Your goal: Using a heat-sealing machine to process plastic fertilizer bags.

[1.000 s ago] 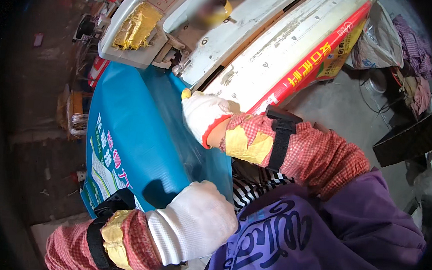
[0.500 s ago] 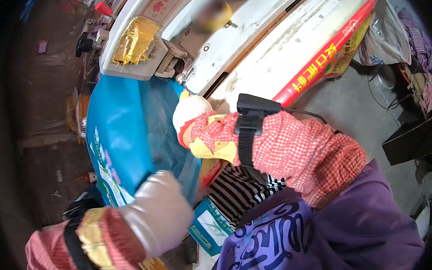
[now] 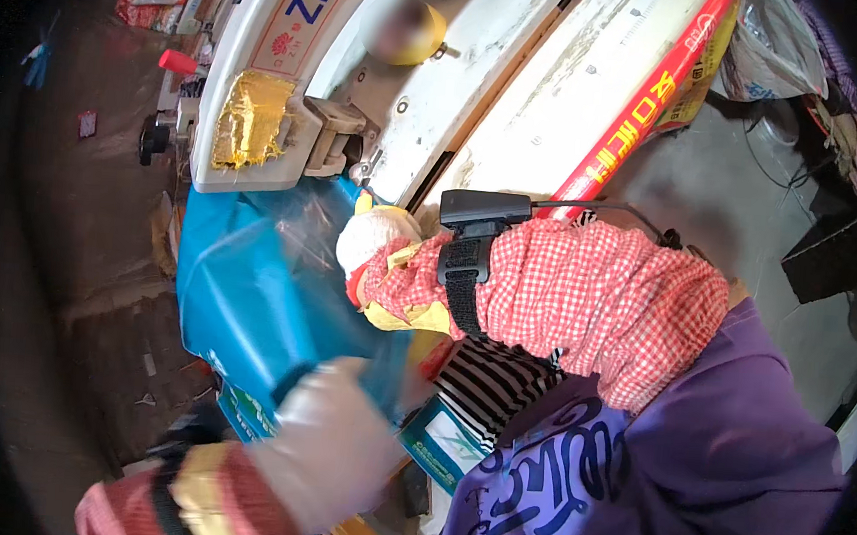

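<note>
A large glossy blue plastic bag (image 3: 248,295) hangs creased below the head of a white sewing machine (image 3: 304,60). My left hand (image 3: 331,450), in a pale glove and smeared by motion, is closed on the bag's lower part. My right hand (image 3: 376,239), also gloved, holds the bag's upper edge beside the presser foot (image 3: 361,171). One yellow-covered fingertip (image 3: 364,201) points toward the foot; the other fingers of that hand are mostly hidden. Clear film (image 3: 318,215) shows at the top of the bag, near the right hand.
A white machine bed (image 3: 529,115) with a red-and-yellow strip (image 3: 627,132) runs to the upper right. A yellow round part (image 3: 420,33) sits on the machine. Striped cloth (image 3: 490,386) and a blue-green printed package (image 3: 441,442) lie by my lap. A dark box (image 3: 837,251) stands at right.
My left hand has moved rightward with the lower bag, which is now more folded and creased. My right hand stays by the presser foot. The whole view has shifted slightly.
</note>
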Action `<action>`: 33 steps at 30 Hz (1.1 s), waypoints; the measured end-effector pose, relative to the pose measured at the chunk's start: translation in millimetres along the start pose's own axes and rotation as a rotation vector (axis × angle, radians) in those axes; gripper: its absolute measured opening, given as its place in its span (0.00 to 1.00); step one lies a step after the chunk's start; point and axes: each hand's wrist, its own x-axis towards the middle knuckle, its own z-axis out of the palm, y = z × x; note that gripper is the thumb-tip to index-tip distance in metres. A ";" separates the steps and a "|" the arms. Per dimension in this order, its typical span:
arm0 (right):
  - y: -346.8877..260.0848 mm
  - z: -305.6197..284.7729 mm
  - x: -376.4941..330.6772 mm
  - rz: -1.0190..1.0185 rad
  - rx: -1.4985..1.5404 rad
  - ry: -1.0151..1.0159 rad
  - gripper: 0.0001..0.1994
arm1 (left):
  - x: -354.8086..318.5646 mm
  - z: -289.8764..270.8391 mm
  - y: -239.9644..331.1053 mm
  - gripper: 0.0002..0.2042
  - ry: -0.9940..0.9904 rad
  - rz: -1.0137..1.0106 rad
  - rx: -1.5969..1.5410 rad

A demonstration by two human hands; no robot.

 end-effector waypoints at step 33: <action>1.9 -4.5 -14.0 0.042 0.045 0.067 0.17 | -3.4 -24.5 -58.2 0.08 0.362 -0.105 -0.098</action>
